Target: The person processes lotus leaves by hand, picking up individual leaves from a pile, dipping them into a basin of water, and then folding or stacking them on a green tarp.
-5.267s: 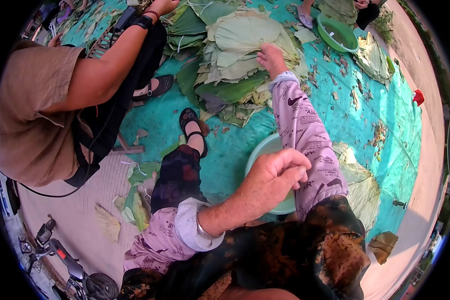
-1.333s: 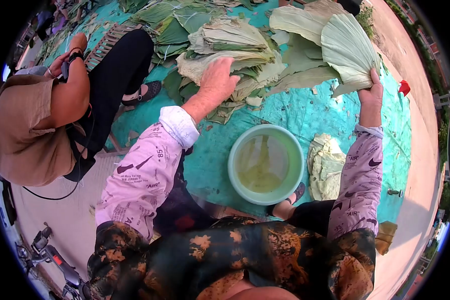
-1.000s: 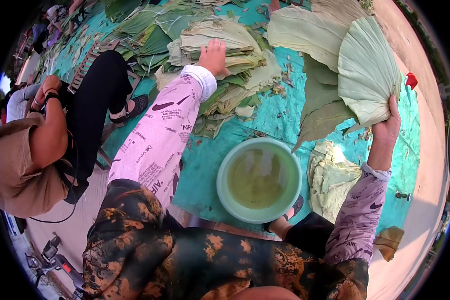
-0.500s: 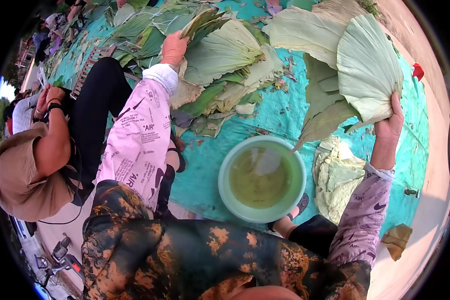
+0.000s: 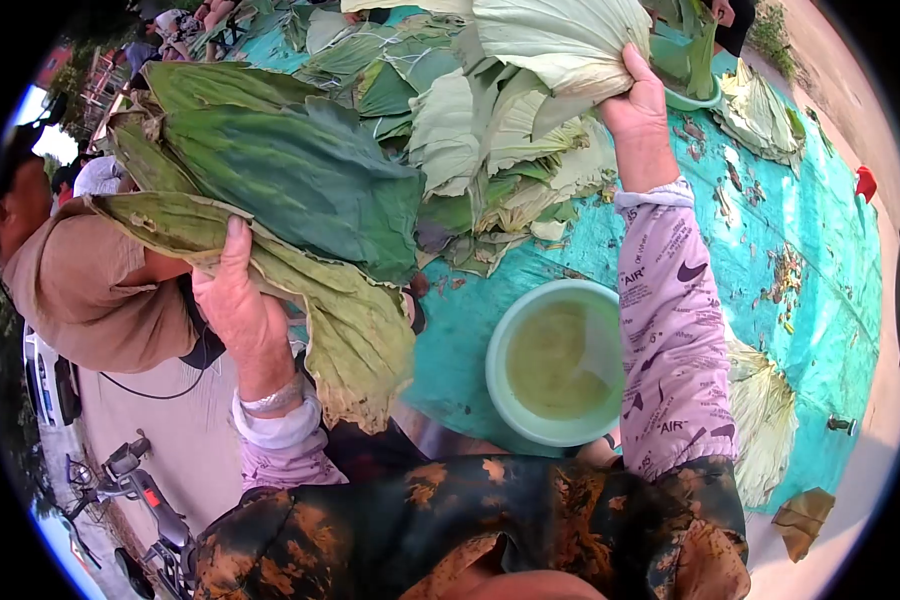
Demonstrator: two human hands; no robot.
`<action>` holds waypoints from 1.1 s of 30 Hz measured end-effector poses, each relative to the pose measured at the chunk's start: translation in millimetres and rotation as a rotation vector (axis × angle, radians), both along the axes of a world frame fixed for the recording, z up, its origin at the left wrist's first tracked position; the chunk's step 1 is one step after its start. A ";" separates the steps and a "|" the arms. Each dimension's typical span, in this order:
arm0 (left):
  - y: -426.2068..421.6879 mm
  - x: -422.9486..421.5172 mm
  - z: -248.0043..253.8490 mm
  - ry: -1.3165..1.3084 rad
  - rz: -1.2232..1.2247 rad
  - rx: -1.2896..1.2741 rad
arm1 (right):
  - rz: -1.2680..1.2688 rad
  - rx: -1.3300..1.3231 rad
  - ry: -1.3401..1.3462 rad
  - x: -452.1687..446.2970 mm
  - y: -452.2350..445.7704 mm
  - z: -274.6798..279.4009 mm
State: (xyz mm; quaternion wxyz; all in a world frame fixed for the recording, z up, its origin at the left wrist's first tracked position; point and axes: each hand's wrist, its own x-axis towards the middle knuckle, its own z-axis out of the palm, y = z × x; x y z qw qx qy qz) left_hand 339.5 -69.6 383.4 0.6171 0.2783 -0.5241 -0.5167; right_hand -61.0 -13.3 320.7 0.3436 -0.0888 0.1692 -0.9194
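Observation:
My left hand (image 5: pixel 240 305) grips a bundle of large leaves (image 5: pixel 290 170), dark green above and yellowish with a browned lower edge, raised at the left. The thumb lies over the bundle's edge and the other fingers are partly hidden. At the upper right, my right hand (image 5: pixel 635 110) is closed on the narrow end of pale green folded leaves (image 5: pixel 560 40), spread out to the left. Below and between the hands lies a pile of leaves (image 5: pixel 490 215) on the teal sheet (image 5: pixel 460 330).
A pale green basin (image 5: pixel 500 385) of murky liquid stands before me. To its right lie pale leaves (image 5: pixel 760 420). A second basin (image 5: pixel 688 101) and more leaves (image 5: pixel 760 115) are at the upper right. A person in brown (image 5: pixel 90 290) sits at the left; a scooter (image 5: pixel 155 500) stands lower left.
My left hand has lifted a leaf bundle off the pile and brought it nearer, to the left. My right hand has moved left and up with its pale leaves, over the pile.

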 end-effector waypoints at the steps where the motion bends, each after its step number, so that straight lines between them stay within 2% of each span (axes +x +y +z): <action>1: 7.6 3.4 -10.1 -0.019 0.036 -0.027 | 0.001 -0.010 -0.049 6.9 -23.5 -6.3; 2: 11.4 6.3 -21.2 -0.036 0.075 -0.051 | 0.006 -0.016 -0.094 11.7 -46.5 -16.0; 5: 6.8 11.3 -49.2 -0.133 0.030 0.144 | -0.022 0.057 -0.171 10.4 -95.4 -80.0; 6: 4.1 12.4 -52.4 -0.111 0.005 0.176 | -0.047 0.208 -0.228 12.8 -104.8 -105.6; 7: 2.2 13.2 -53.6 -0.096 -0.018 0.206 | -0.090 0.358 -0.196 2.1 -115.8 -151.6; 9: -0.2 8.5 -56.8 -0.031 -0.035 0.244 | -0.073 0.798 -0.117 4.1 -105.4 -204.0; 10: -0.6 7.2 -56.6 -0.004 -0.069 0.273 | -0.180 0.724 -0.108 6.6 -109.9 -236.9; 11: 1.9 5.5 -57.3 0.013 -0.104 0.306 | -0.083 0.641 -0.070 -15.6 -107.5 -292.1; 13: -0.3 8.5 -60.6 0.048 -0.148 0.381 | 0.132 0.796 -0.087 -16.5 -91.7 -280.4; 15: -4.5 4.8 -59.9 0.107 -0.201 0.440 | 0.187 0.804 -0.118 -3.7 -82.1 -244.4; 19: -4.2 -0.1 -57.1 0.157 -0.280 0.533 | 0.066 1.029 -0.115 35.7 -17.3 -197.0; 22: 7.7 -11.5 -55.0 0.191 -0.359 0.558 | -0.068 0.949 0.169 60.5 40.6 -166.6; 23: 12.3 -15.2 -54.7 0.213 -0.419 0.556 | -0.081 0.867 0.266 86.5 57.1 -133.3; 26: 24.1 -30.1 -67.9 0.147 -0.554 0.504 | 0.075 0.727 0.520 150.1 93.7 -54.5; 28: 41.3 -44.4 -75.7 0.098 -0.660 0.499 | 0.140 0.727 0.650 189.1 114.0 -11.3; 30: 62.7 -54.9 -84.5 0.026 -0.770 0.476 | 0.187 0.753 0.714 213.5 134.2 7.2; 33: 90.5 -67.7 -94.7 -0.176 -0.933 0.433 | 0.092 0.869 0.763 234.0 158.2 3.6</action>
